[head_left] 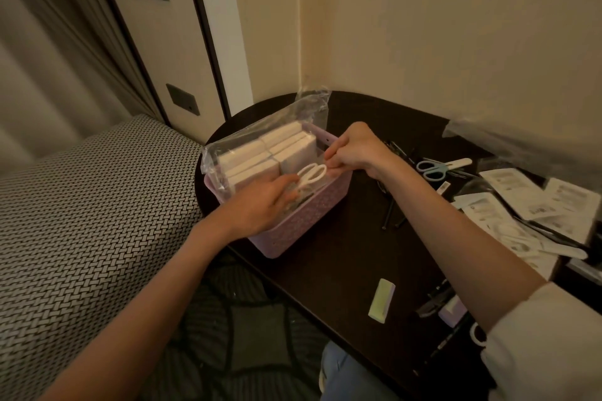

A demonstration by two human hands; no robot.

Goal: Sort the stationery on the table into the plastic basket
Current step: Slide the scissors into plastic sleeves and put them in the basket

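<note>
White-handled scissors (311, 176) are held over the near end of the lilac plastic basket (303, 231), which stands at the left end of the dark table (342, 257). The handle loops are raised, toward the right hand; the blades are hidden under the left hand, so the long axis is judged to run from upper right down to lower left, into the basket. The left hand (260, 205) is closed around the lower part of the scissors. The right hand (353, 150) is curled at the basket's far right rim, its fingertips pinched at the topmost loop or at the plastic film beside it; which one cannot be told.

Basket contents: a clear bag (257, 140) of white block-shaped items fills the far part; the near end takes the scissors.

Still on the table, all to the right and nearer the right hand: blue-handled scissors (431, 168), dark pens (392, 215), white packets (521, 202), a pale green eraser-like block (381, 298). The task is judged partly done.
</note>
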